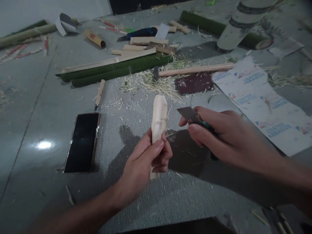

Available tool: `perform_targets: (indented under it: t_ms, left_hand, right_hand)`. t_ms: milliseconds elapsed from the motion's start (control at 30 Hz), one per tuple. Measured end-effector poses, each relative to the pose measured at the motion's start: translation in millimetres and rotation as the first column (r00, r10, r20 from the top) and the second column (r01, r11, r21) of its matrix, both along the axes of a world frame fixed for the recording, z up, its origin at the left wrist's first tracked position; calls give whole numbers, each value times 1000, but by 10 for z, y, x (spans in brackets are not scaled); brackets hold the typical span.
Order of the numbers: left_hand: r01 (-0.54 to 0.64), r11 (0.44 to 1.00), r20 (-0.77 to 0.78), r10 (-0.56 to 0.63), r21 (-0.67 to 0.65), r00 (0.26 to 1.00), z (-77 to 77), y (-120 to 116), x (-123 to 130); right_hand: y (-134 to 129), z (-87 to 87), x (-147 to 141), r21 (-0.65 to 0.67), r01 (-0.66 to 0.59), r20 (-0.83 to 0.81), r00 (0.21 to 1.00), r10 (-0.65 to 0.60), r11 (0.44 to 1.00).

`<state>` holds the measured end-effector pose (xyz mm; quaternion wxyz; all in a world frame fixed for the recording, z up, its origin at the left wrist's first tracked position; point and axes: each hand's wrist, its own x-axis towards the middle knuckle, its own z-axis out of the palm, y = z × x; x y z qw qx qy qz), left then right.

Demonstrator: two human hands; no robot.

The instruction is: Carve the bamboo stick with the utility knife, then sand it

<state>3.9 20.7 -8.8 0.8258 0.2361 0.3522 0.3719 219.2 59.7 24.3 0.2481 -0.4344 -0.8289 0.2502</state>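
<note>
My left hand point(148, 154) is wrapped round the lower part of a pale, carved strip of wood or bamboo point(159, 113), held upright near the middle of the view. Its upper end is broad with cut corners, and a darker band crosses it. To the right, my right hand point(219, 130) grips a utility knife point(191, 114), whose wide blade points left towards the strip without touching it. Part of the knife's handle is hidden by my fingers. Left of my hands a phone point(81, 143) lies with a dark screen.
Beyond my hands lie green bamboo pieces point(117, 70), a hammer point(192, 69), heaped shavings point(156, 81) and a dark red sheet point(195, 83). A small wooden-handled tool point(99, 94) is above the phone. Printed abrasive paper point(265, 104) spreads at right; a blue-black knife point(138, 33) lies farther back.
</note>
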Motion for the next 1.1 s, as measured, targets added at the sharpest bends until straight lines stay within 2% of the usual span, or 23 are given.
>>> perform_targets:
  t_ms: [133,267,500,733,933,1100]
  left_hand:
    - [-6,1000,0,6,30,1000,33,20,10]
    - [48,996,-10,-48,73,999,44,41,6]
    - [82,995,-4,-82,62,997,69,48,-7]
    - [75,994,51,-79,76,996,23,26,-17]
    - [54,998,94,-56,16,994,-2,31,-7]
    - [57,998,166,-57,2,985,-58,15,-14]
  right_hand:
    - [-6,-24,10,0,10,-1,1000,-10,1000]
    - [-2,-29,6,4,6,14,1000,-6,1000]
    - [-1,-23,5,2,9,-8,1000,-9,1000]
    - [7,-32,0,-1,0,-33,999,0,1000]
    - [0,-21,15,-35,-4,-3,1000,4,999]
    - [-9,-21,14,-31,-87,20,996,88,996]
